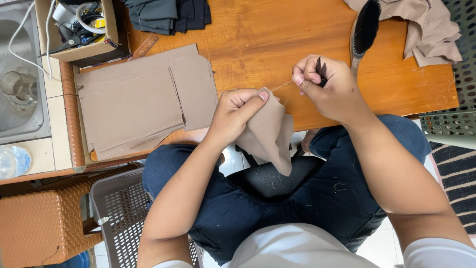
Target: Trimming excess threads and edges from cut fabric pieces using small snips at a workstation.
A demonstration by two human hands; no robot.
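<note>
**Thread drawn taut to the right of the held fabric piece**

Nearest the camera, the person's lap in dark jeans; above it hangs the tan fabric piece, pinched at its upper edge by the left hand, thumb and fingers closed on the cloth.

Just to the right and slightly higher, the right hand is closed, fingertips pinching a fine thread and also clasping a small black tool, its kind not discernible. The thread runs from the fabric's top corner up and to the right into that pinch, so its long axis lies nearly level between the two hands; the right hand is the one on it.

Beyond, on the wooden table: a stack of tan cut pieces to the left, a brush behind the right hand, dark folded cloth and a cardboard box at the far edge.
</note>
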